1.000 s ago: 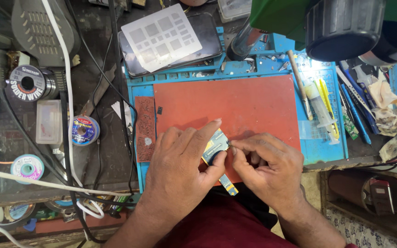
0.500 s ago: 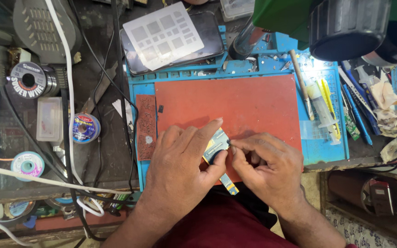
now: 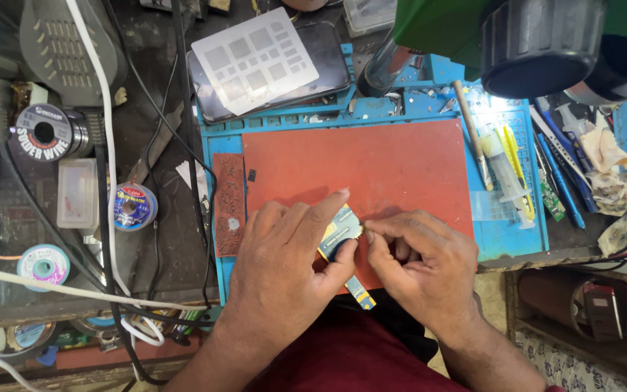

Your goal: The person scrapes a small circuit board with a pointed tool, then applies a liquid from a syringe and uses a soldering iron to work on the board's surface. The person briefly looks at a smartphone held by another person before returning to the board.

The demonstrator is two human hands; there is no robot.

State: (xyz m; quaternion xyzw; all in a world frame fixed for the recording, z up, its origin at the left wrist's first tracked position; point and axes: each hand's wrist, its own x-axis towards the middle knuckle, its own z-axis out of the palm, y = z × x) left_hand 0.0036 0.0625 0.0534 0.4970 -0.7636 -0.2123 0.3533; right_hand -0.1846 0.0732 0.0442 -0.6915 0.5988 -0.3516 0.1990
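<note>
Hardly any change since a second ago: right hand [image 3: 422, 265] curled slightly tighter, fingertips nudged closer against the edge of the small circuit board [image 3: 339, 231] pinched by left hand [image 3: 292, 261].

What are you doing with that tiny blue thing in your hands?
A person sits at a crowded repair bench. The left hand pinches a small blue circuit board and the right hand touches its edge with the fingertips, just over a red mat that lies on a blue work mat. Spools of solder wire, a metal stencil on a dark phone and a syringe lie around them.
</note>
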